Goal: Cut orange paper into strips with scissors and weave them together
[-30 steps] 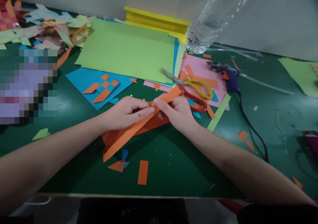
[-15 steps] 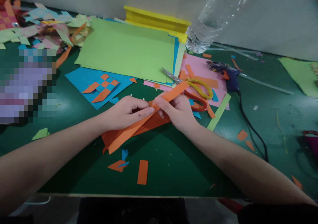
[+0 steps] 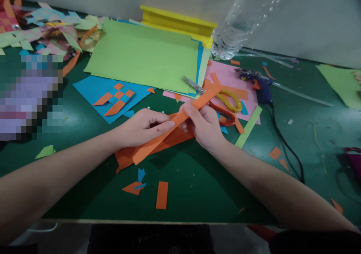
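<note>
An orange paper strip [image 3: 153,145] runs diagonally through both hands, its upper end reaching over the scissors. My left hand [image 3: 148,125] is closed, thumb pressed on the strip near its middle. With thumb and fingers, my right hand [image 3: 201,120] pinches the same strip farther up. Beneath lies a wider orange paper piece [image 3: 169,144], partly hidden by the hands. Scissors [image 3: 229,100] with yellow and red handles rest just beyond my right hand. A woven orange and blue paper fish [image 3: 120,98] lies on blue paper [image 3: 87,86] behind my left hand.
Green paper sheets [image 3: 143,55] are stacked at the back beside a clear plastic bottle [image 3: 232,32]. A glue gun [image 3: 263,88] with a black cord lies at right on pink paper [image 3: 216,71]. Paper scraps [image 3: 162,195] dot the green table [image 3: 208,197]. A blurred-out device [image 3: 26,100] sits left.
The orange strip has slid up and to the right, so its lower end is nearer my left hand. My right hand has shifted slightly right with it.
</note>
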`<state>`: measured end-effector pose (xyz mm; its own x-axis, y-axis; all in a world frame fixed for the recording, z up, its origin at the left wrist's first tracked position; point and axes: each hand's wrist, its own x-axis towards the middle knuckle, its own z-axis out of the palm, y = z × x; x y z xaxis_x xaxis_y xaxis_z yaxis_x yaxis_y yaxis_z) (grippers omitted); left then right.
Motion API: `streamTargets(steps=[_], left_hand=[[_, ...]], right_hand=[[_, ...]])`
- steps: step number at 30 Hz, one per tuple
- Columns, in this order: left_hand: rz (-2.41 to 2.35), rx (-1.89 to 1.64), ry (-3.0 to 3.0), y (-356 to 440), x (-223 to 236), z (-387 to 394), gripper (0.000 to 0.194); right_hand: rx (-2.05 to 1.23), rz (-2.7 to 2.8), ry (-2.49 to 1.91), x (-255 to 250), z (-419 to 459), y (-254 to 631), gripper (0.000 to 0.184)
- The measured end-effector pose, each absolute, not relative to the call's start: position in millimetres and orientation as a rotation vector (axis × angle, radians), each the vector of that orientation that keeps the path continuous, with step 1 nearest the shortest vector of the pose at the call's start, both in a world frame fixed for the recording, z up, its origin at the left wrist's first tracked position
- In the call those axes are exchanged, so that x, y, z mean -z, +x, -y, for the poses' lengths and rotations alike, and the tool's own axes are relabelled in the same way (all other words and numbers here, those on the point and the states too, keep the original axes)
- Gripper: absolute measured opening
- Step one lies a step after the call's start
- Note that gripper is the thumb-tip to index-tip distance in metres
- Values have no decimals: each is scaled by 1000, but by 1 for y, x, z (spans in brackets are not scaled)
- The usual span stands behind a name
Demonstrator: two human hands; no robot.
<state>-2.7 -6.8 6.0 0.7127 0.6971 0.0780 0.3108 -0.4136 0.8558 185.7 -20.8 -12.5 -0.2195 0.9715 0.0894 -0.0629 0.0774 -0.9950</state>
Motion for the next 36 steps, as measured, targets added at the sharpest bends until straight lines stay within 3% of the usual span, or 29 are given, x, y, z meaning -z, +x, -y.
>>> streamTargets(steps=[4,13,22,36], left_hand=[[-773,-527,2019,-2,-7,7,42],[-784,-539,2007,-2,-6,7,42],[-773,-531,2003,-2,-5,7,41],[-762,-527,2006,-2,-6,8,42]], right_hand=[[-1304,1562,-1031,4,23,186,43],[-1346,1243,-972,18,20,185,37],[-1352,1502,-1007,4,22,185,33],[-1295,1410,-1052,11,20,185,29]])
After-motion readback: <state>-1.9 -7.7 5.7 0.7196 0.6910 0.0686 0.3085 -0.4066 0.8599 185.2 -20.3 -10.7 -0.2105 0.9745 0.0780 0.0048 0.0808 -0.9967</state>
